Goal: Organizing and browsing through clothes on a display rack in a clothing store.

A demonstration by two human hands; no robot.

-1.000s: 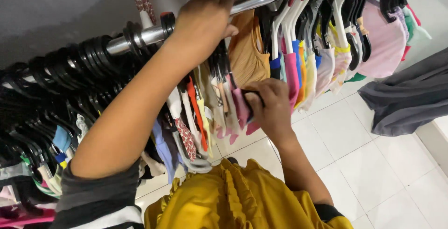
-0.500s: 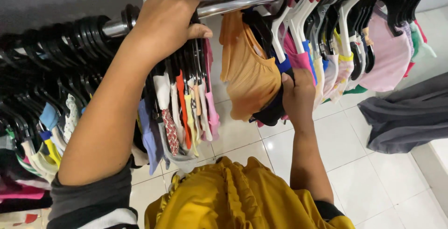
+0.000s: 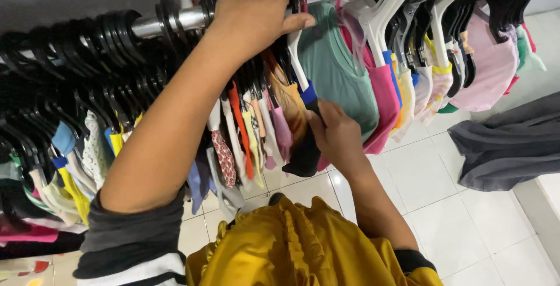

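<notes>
We take the shiny round metal clothes rail [image 3: 169,20] as our landmark. Our left hand [image 3: 256,9] is up on the rail, fingers curled down over it and the hooks of the hangers there, with the thumb pointing right beside a white plastic hanger [image 3: 294,58] just under the rail. Left of that hand, a dense row of black plastic hangers [image 3: 87,41] crowds the rail, with small garments in blue, yellow and white hanging beneath them. Below the rail and a little right of the left hand, our right hand [image 3: 335,134] is pinched shut on the dark black-and-blue garment [image 3: 306,146], which hangs down from the white hanger. Just right of that garment hangs a teal cotton T-shirt [image 3: 338,70], and beside it a bright pink top [image 3: 385,99]. Further right along the rail there are more white and black hangers carrying a pale pink garment [image 3: 490,70]. Well below the rail, a mustard-yellow ruffled garment [image 3: 303,245] lies over our forearms, and a grey cloth [image 3: 507,146] hangs at the far right over the white tiled floor [image 3: 455,222].
</notes>
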